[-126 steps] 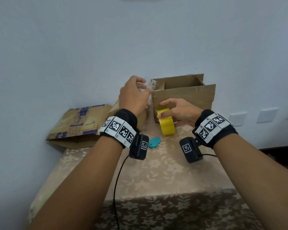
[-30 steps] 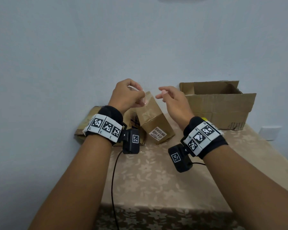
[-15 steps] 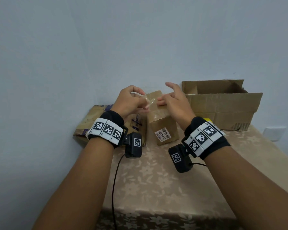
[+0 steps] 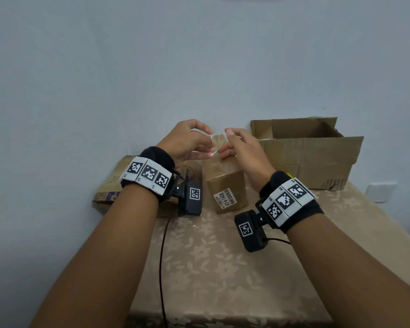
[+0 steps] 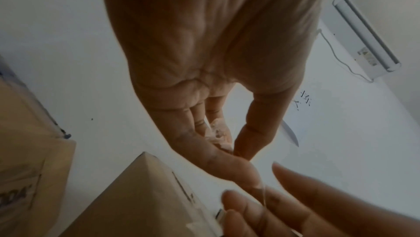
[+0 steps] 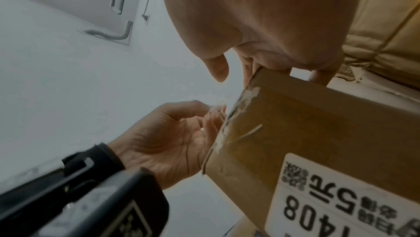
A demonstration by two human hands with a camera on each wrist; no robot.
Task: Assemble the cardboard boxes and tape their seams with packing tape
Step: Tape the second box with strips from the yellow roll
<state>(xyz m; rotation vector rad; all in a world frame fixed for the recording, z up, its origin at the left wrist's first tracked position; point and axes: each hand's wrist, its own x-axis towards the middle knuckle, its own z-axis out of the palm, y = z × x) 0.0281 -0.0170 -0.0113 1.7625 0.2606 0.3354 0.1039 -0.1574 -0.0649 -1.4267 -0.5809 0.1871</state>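
while the small box (image 4: 225, 183) is standing upright on the table (image 4: 213, 268), near its back edge by the wall, both hands are working at its top. the left hand (image 4: 185, 142) is hovering just left of the box top with fingers curled, thumb and fingertips pinching a strip of clear tape (image 4: 207, 147). the right hand (image 4: 243, 150) is sitting on the top right of the box, fingers bent over its upper edge and gripping it, thumb raised toward the tape. the tape is stretching between the two hands, just above the box top; whether it is touching the cardboard i cannot tell. in the right wrist view the box corner is showing torn white patches, and a white label (image 4: 225, 198) is sticking low on the front face. a big open box (image 4: 310, 162) is sitting just right of the small one, and a flat box (image 4: 107, 192) is lying to the left, behind the left wrist.
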